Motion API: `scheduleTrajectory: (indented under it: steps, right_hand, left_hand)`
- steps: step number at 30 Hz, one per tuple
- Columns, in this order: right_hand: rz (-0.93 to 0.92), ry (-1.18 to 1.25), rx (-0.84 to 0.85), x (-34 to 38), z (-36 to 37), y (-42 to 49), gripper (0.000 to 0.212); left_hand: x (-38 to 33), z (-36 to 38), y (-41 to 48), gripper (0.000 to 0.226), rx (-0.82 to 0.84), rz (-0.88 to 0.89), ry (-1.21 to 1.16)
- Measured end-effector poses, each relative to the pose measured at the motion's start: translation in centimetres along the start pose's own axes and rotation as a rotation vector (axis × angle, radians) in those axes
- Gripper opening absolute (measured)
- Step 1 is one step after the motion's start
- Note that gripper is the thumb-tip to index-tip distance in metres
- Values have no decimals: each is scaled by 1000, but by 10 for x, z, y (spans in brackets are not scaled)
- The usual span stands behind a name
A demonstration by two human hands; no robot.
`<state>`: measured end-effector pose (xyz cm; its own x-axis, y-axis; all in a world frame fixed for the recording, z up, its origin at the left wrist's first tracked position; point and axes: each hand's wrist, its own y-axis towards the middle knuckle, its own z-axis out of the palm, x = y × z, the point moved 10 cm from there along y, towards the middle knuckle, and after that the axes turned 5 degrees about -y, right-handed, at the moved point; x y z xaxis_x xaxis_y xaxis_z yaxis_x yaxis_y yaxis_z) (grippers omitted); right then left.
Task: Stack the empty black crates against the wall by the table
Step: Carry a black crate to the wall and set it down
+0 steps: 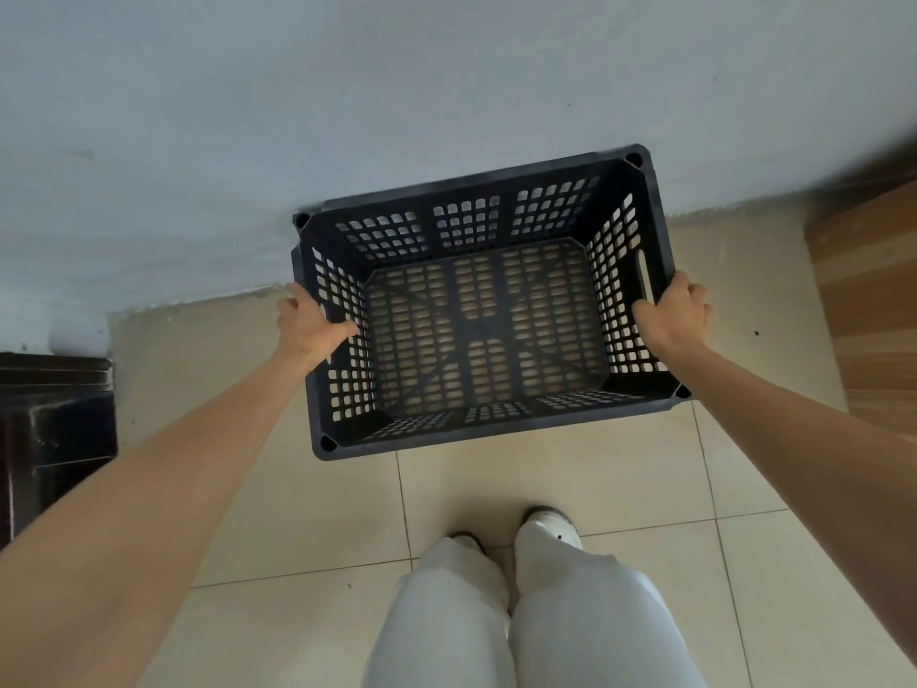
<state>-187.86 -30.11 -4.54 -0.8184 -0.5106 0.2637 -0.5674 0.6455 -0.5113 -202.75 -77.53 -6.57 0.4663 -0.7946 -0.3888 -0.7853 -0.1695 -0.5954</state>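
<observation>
soft, even daylight is filling the scene with no hard shadows or glare; around the sharp crate, the wide lens is bending and blurring the frame's edges.

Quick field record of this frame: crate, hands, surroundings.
crate: black crate, perforated walls and base, empty, open side up
left hand: gripping the crate's left rim
right hand: gripping the right rim beside the handle slot
crate position: close to the pale wall, over the tiled floor; cannot tell if it rests on the floor
right of crate: wooden surface, partly in view
left of crate: dark object, unclear what
other crates: none clearly visible
</observation>
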Motion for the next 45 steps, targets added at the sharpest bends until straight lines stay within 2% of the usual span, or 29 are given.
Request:
scheduleTrajectory:
  steps: [6,10,12,17,23,29,34,40,45]
  right_hand:
    - [-97,-179,121,18,10,-14,81]
    - [-407,-377,122,66,-9,-64,66]
    - [-486,-434,130,81,-30,-91,55]
    - [-539,-399,102,105,-118,-155,35]
    - [-581,-349,3,133,-231,-236,25]
    - [-579,-317,-99,152,-299,-325,25]
    - [-501,-311,-168,139,-334,-403,28]
    - [-322,-316,-310,83,-378,-496,30]
    - [-86,-275,-405,-8,-407,-569,34]
  left_hand:
    - [-21,7,-18,103,90,78,78]
    - [-59,0,-65,86,129,264,172]
    - [-85,-19,-98,72,104,352,200]
    - [-148,-88,-182,44,34,506,287]
    - [-215,-165,-286,34,-58,650,415]
    - [-254,-211,-372,32,-85,817,467]
    - [-275,-230,-446,33,-45,1021,585]
    - [-308,-217,-553,32,29,1298,693]
    - [-324,-169,-658,30,93,1530,804]
